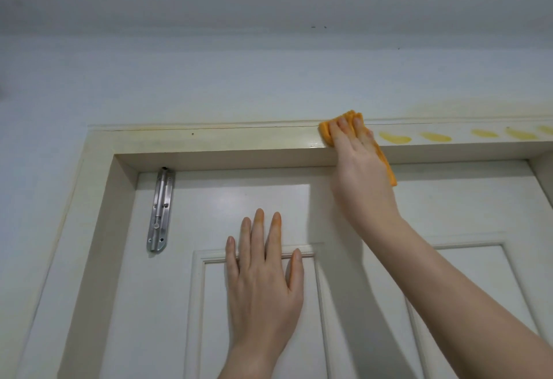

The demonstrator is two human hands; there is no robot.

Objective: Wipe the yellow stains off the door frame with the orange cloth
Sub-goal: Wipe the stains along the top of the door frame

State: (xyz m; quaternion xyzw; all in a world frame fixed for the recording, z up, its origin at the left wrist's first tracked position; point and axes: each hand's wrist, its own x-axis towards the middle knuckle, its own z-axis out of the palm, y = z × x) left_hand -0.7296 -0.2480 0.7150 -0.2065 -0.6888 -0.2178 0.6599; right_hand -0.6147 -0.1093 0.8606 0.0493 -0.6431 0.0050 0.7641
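- Orange cloth (325, 133), one: folded on the door frame (209, 139) top rail, pressed flat under the straight fingers of the right hand (359, 166), so likely mid-wipe.
- Yellow stains (395, 138): five on the frame's right stretch, not yet wiped, the last cut by the picture edge.
- Left hand (263, 283): fingers spread flat on the door (478, 199) below the frame, holding nothing — bracing, I judge.
- Hands: two, well apart.
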